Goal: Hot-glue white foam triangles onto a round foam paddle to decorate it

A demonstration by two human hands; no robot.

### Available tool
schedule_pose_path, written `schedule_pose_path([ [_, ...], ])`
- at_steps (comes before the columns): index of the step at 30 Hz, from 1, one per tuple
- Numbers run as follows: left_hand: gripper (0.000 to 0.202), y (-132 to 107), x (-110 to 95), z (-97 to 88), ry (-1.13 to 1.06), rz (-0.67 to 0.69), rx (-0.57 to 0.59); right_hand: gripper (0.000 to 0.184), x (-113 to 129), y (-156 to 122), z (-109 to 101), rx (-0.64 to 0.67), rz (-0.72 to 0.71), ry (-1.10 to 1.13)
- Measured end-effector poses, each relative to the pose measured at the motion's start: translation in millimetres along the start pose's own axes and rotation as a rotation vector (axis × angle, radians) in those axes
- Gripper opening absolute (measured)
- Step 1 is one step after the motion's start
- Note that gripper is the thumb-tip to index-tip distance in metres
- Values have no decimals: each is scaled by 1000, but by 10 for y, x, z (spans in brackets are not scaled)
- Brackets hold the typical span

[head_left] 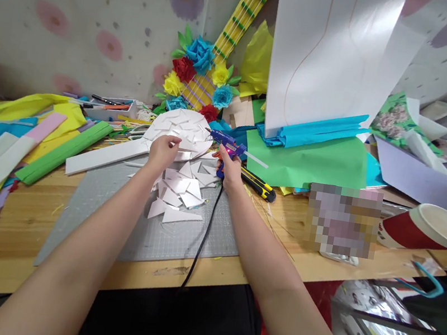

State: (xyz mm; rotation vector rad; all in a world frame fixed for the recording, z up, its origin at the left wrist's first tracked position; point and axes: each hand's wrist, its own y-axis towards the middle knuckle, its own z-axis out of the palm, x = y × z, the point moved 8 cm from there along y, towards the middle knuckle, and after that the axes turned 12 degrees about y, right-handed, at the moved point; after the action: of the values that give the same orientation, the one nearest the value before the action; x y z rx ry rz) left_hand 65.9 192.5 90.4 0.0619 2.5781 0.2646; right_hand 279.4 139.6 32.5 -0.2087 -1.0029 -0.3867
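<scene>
My right hand (229, 169) is wrapped round the handle of a blue hot glue gun (231, 145). A red light shows on the gun, a clear glue stick pokes out of its back, and its nozzle points left over a rounded white board (171, 125). Flat white pieces lie across that board. At the board's front edge is my left hand (163, 152), its fingertips pinched together; what they hold, if anything, I cannot make out. Loose angular white scraps (180, 186) are heaped between my hands on a grey cutting mat (89, 208).
A long white strip (106, 156) lies left of the board. The black cord (204, 238) crosses the mat. A yellow-black utility knife (258, 184) lies right of my right hand. Behind stand a flower-trimmed guitar (200, 87) and a tall white board (330, 54). A paper cup (426, 228) lies tipped.
</scene>
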Motion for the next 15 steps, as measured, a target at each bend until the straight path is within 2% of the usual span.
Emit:
schedule_pose_path([
  [3,21,-150,81,-9,54,-1,61,42,-4,23,3,-4,-9,-2],
  [5,23,-265,63,79,126,27,146,44,-17,31,-6,-17,-6,-18],
  [8,37,-410,-10,245,240,40,241,46,-30,24,-27,-34,-6,-56],
  [11,41,-471,-94,339,304,26,259,45,-30,2,-40,-35,-6,-85],
  [15,33,-478,-113,367,275,-33,288,46,-29,-13,-33,-14,-2,-108],
])
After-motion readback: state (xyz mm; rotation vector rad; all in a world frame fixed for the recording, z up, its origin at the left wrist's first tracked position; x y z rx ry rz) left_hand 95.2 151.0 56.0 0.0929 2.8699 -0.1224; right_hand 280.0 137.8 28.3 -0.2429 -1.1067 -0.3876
